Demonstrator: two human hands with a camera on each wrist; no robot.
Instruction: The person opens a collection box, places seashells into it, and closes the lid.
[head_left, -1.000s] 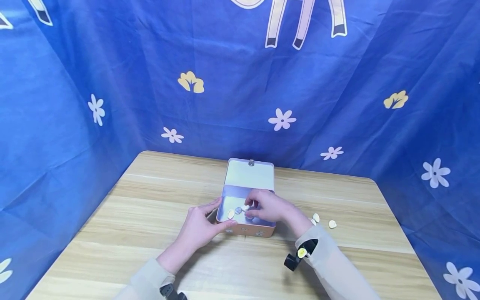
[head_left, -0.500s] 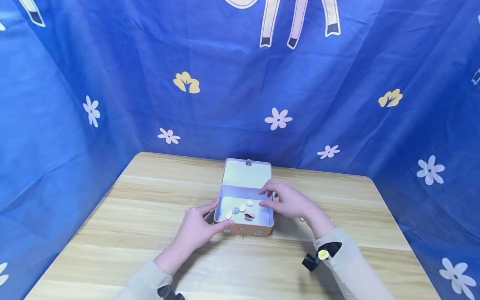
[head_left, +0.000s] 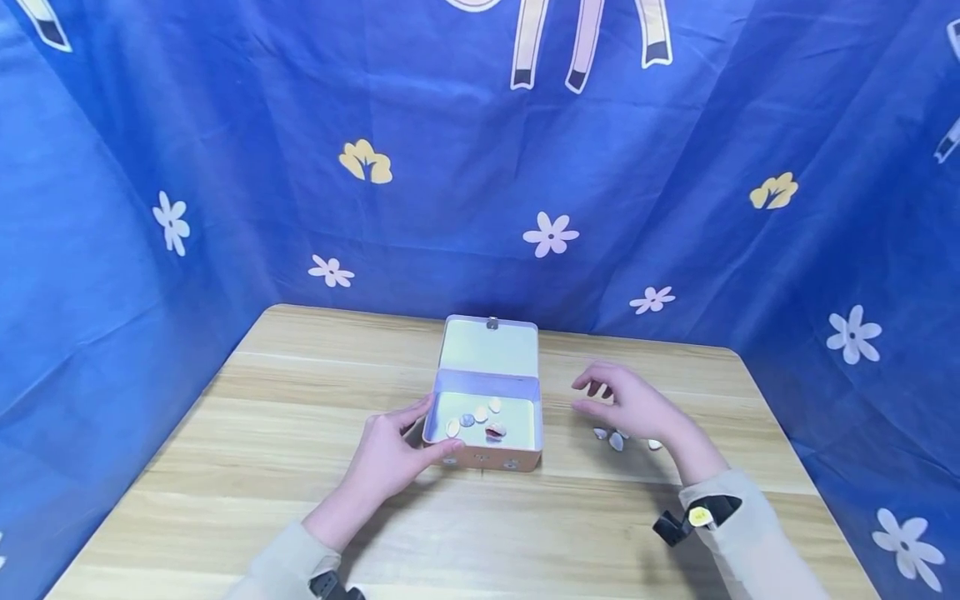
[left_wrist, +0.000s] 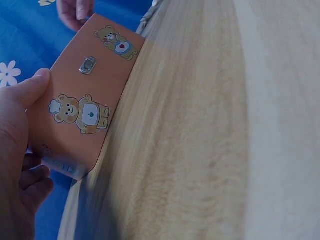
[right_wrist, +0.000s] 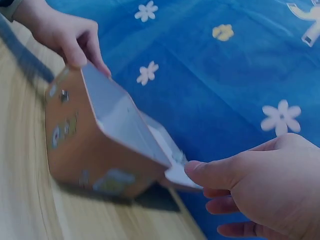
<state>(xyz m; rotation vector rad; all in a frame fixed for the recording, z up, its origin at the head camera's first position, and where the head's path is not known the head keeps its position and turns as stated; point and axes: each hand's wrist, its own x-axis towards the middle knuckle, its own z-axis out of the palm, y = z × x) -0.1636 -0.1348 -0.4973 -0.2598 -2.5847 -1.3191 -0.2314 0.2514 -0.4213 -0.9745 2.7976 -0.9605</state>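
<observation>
right hand (head_left: pixel 628 403) well clear of box rim (head_left: pixel 495 448)

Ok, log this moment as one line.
left hand: grips bear-print tin; lid: open; inside: several shells; right hand: empty, near loose shells on tabletop

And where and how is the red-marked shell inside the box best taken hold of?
Probably pinch the red-marked shell by its outer edges, from above, with the right hand: the box walls it in, the lid is open, and the left hand grips the box.
</observation>
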